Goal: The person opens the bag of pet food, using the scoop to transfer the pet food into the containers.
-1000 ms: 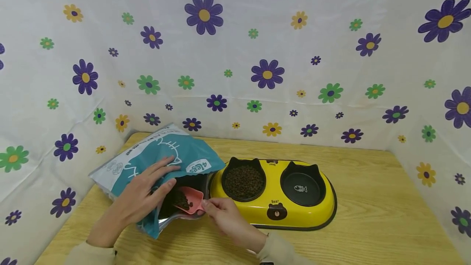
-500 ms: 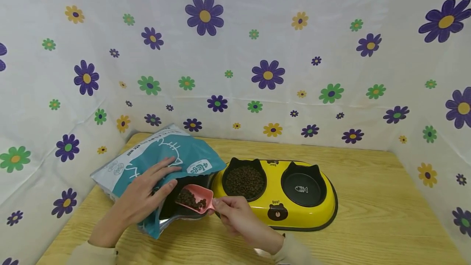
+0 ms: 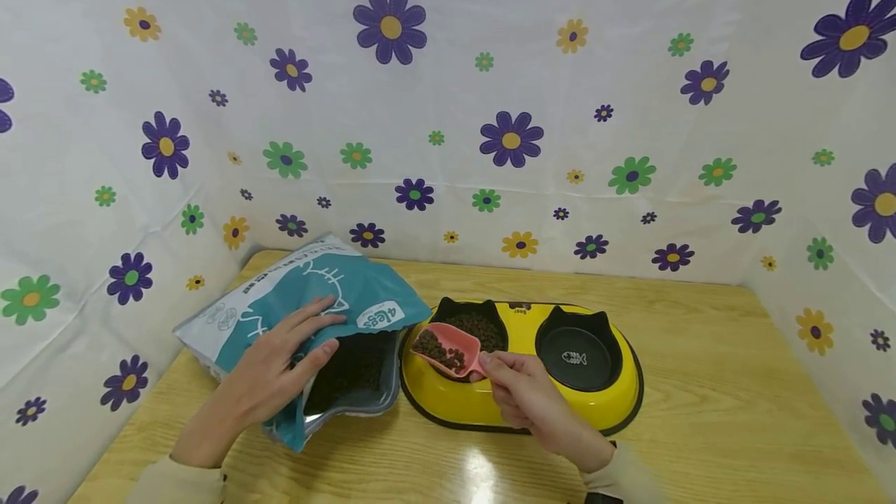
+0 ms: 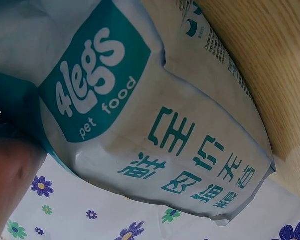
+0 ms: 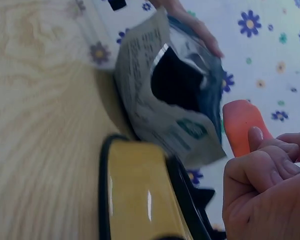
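Note:
My right hand [image 3: 528,395] pinches the handle of a pink scoop [image 3: 462,342] loaded with brown kibble. In the head view the scoop is over the left bowl [image 3: 490,327] of a yellow double feeder [image 3: 448,403]; that bowl holds kibble. The right wrist view shows the scoop's underside [image 5: 244,125] beyond my curled fingers. My left hand [image 3: 283,364] lies on the teal and white pet food bag [image 3: 371,286], fingers extended over its upper side. The bag lies on its side with its mouth gaping towards the feeder, dark kibble inside. Its printed side [image 4: 180,150] fills the left wrist view.
The feeder's right bowl [image 3: 577,356] is black with a fish-bone print and cat ears. A wooden table [image 3: 714,379] carries everything. White flower-patterned cloth [image 3: 448,84] encloses the back and both sides.
My right hand has drawn the loaded scoop out of the bag and carried it right, over the left bowl. The left hand has stayed on the bag.

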Tool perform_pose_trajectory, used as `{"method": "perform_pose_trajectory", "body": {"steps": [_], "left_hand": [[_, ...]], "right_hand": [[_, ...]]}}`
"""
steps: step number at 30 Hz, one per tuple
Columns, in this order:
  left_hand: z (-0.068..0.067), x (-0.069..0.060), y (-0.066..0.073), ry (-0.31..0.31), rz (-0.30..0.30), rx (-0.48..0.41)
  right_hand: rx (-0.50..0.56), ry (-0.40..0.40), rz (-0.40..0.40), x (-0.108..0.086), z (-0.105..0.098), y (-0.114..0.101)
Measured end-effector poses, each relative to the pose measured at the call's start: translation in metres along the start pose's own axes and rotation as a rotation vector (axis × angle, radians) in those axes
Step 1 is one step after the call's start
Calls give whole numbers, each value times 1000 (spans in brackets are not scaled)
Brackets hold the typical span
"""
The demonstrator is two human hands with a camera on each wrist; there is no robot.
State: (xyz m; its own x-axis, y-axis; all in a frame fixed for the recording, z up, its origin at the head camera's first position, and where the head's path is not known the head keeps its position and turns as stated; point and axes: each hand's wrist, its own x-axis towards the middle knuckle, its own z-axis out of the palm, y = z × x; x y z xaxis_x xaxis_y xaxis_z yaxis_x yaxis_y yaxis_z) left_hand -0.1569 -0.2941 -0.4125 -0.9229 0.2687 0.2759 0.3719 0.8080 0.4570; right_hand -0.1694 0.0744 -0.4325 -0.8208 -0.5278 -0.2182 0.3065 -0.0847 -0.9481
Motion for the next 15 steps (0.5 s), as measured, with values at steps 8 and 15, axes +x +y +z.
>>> {"method": "perform_pose_trajectory", "body": {"steps": [8,15], "left_hand": [[0,0,0,-2,2,-10],[1,0,0,5,3,-2]], "right_hand": [[-68,184,19,-28,-52,-6],[-153,421,87,-51,-90,-9]]}}
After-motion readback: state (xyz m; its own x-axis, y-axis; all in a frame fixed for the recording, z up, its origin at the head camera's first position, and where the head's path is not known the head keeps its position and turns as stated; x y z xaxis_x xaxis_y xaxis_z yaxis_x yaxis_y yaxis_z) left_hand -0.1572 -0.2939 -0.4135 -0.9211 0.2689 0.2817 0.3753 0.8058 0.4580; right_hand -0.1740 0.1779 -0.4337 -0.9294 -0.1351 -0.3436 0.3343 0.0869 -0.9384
